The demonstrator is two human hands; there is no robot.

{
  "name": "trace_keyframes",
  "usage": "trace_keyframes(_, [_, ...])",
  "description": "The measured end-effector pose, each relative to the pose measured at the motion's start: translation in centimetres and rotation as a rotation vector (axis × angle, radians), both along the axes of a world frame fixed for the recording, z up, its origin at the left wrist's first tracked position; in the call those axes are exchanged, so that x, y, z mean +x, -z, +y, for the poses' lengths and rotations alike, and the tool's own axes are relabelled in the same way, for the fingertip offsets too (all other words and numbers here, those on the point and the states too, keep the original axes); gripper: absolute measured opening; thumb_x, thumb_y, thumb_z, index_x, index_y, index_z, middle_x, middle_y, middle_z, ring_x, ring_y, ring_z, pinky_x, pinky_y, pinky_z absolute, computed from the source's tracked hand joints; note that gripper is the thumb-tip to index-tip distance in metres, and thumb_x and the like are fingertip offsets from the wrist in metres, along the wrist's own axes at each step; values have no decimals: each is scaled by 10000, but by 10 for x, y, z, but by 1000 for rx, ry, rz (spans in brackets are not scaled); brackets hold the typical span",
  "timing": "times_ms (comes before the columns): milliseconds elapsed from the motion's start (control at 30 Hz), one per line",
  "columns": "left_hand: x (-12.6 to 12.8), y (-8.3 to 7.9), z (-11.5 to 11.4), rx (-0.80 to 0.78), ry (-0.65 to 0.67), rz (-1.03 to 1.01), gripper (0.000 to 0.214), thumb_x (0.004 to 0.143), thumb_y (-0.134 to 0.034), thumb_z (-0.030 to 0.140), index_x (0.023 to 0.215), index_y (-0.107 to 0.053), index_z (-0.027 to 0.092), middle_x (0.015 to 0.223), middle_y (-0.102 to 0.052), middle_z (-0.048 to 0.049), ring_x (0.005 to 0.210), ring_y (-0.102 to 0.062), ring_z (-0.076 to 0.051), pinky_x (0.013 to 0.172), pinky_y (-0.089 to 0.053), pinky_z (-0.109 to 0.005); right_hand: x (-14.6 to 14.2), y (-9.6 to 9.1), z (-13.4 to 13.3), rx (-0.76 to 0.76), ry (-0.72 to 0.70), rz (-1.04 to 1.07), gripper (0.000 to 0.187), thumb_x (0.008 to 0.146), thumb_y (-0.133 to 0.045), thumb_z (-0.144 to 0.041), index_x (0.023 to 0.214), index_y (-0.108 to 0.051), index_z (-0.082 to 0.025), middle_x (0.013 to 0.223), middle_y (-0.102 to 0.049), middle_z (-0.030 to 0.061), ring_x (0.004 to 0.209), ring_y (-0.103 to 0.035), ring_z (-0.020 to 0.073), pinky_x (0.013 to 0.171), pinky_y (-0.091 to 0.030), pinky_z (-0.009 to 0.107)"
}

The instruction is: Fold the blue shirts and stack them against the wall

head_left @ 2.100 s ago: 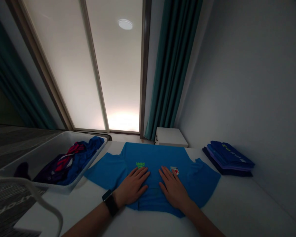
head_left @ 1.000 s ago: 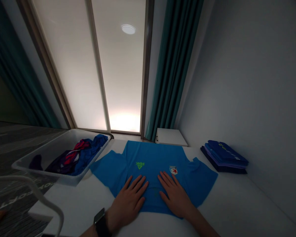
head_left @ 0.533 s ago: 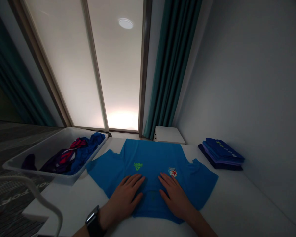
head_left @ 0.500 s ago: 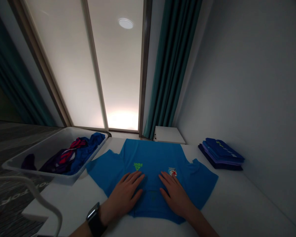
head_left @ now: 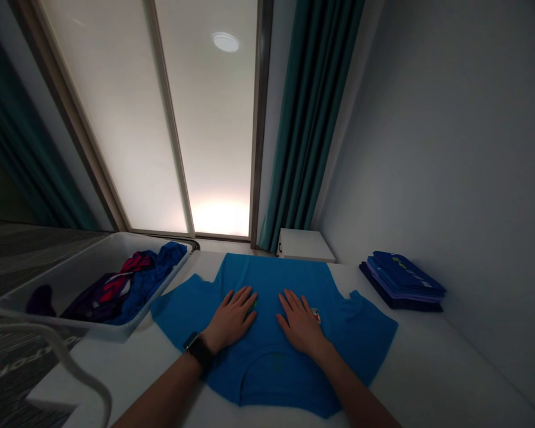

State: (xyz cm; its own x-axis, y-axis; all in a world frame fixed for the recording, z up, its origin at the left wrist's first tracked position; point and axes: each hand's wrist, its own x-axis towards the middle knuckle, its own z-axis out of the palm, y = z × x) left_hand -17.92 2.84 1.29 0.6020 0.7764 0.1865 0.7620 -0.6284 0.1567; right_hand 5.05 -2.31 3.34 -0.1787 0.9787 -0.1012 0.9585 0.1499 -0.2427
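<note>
A blue short-sleeved T-shirt [head_left: 274, 276] lies spread out on the white table [head_left: 432, 368], its neckline toward me and its sleeves out to both sides. My left hand [head_left: 232, 318] rests flat on the chest, fingers spread, partly covering a green logo; a dark watch is on that wrist. On the other side of the chest, my right hand [head_left: 299, 321] also lies flat with fingers apart, beside a small red and white badge [head_left: 315, 315]. Neither hand grips the cloth.
A clear plastic bin [head_left: 136, 327] at the left holds crumpled blue, purple and red clothes [head_left: 129, 285]. Folded dark blue and purple garments are stacked [head_left: 403, 282] at the right by the wall. A white cabinet [head_left: 305, 245] stands beyond the table. A pale curved tube [head_left: 66, 359] is at lower left.
Both hands have slid forward over the shirt, away from me, and now lie higher on the cloth. More of the neckline shows, and my left hand now covers most of the green logo.
</note>
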Motion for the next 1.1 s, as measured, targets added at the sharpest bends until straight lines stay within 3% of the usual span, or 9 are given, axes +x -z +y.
trace_keyframes(167, [-2,3,-1,-33,-9,6,548,1001,-266,509,1477,-357,252,1540,-344,-68,1419,-308,-251,1150,-253,-515,1,9,1,31,8,4,702,964,-87,-598,1534,-185,-200,1606,-106,19,1476,-52,202,1198,-9,440])
trace_keyframes(433, [-4,1,-3,-20,-26,24,567,996,-274,521,1478,-358,233,1528,-362,-72,1408,-332,-249,1148,-275,-499,4,7,-2,30,17,35,694,966,-77,-595,1532,-198,-212,1603,-121,9,1474,-77,211,1203,-43,438])
trace_keyframes(600, [1,5,-18,62,14,-24,563,995,-308,494,1493,-324,232,1533,-352,-78,1402,-342,-264,1150,-276,-503,0,4,-13,120,20,67,633,982,-125,-559,1534,-180,-255,1604,-105,-27,1473,-80,225,1204,-68,454])
trace_keyframes(800, [16,5,-43,42,142,-35,571,995,-325,493,1503,-297,236,1531,-357,-75,1407,-331,-266,1148,-286,-489,-13,5,-21,71,-73,31,636,990,-150,-529,1524,-233,-194,1595,-152,26,1470,-110,215,1204,-38,447])
trace_keyframes(1100, [13,6,-49,62,144,-32,603,989,-331,512,1526,-207,267,1555,-306,-52,1420,-303,-263,1165,-253,-486,-13,4,-28,72,-92,-1,657,984,-135,-535,1529,-201,-174,1598,-113,33,1474,-69,222,1198,-11,463])
